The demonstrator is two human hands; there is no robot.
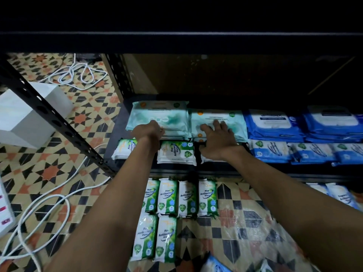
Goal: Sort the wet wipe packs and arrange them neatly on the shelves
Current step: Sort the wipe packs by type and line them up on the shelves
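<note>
Nearest, green-and-white wipe packs lie in two rows on the patterned floor, with white cables looping at left. Beyond them, both bare arms reach onto a dark shelf. Small green packs line its near edge, blue-and-white packs to their right. Farther in, the left hand curls its fingers over a mint pack; whether it grips is unclear. The right hand lies spread, fingers pressing on a second mint pack. Blue packs are stacked far right.
</note>
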